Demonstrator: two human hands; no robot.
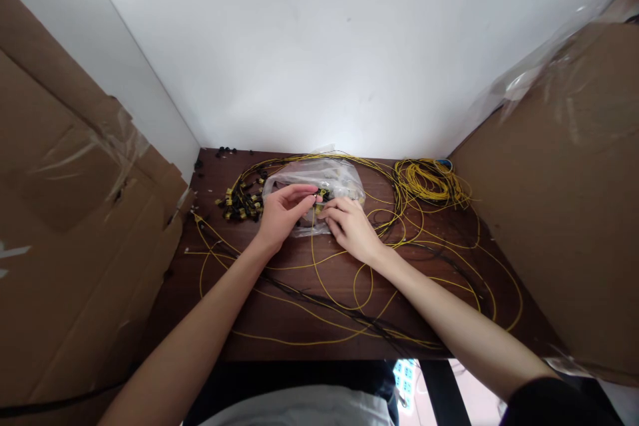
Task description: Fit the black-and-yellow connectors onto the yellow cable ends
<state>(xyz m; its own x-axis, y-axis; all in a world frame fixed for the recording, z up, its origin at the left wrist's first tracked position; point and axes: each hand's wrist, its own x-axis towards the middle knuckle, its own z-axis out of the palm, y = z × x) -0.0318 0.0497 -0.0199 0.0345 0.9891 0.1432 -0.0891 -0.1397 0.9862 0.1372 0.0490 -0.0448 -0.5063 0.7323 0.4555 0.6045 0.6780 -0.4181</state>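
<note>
My left hand (286, 214) is over the front of a clear plastic bag (344, 176), thumb and fingers closed about the end of a thin yellow wire (313, 246). The wire hangs from the fingertips and loops down onto the table. Close by on the right, my right hand (352, 226) has its fingers curled together near the same spot; what they hold is too small to make out. Small black and yellow parts (323, 194) show between the two hands, at the bag's opening.
Black connectors with yellow pieces (237, 206) lie heaped left of the bag. A coil of yellow wire (429, 183) rests at the back right. Loose yellow and black wires cross the brown table (279, 319). Cardboard walls (559, 200) flank both sides; a white panel (319, 53) stands behind.
</note>
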